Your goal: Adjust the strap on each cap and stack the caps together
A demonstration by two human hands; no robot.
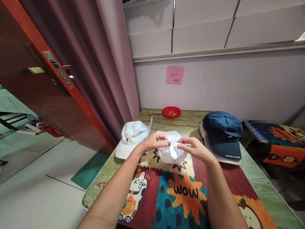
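A white baseball cap (173, 156) is held over the patterned mat, its brim pointing away from me and its back strap toward me. My left hand (156, 142) pinches one end of the strap, beside a small brass-coloured buckle (169, 143). Fingers of my right hand (193, 148) are closed on the strap's other side. To the left sits another white cap (134, 135) with a small dark logo and a loose tan strap. A navy cap (224, 133) rests on top of lighter caps at the right.
A red scalloped dish (171, 112) stands at the back of the wood-patterned table (152, 114). The colourful mat (176, 197) covers its front. Behind is a wall with a pink note (175, 75). A curtain (102, 63) and an open door (54, 95) are at left.
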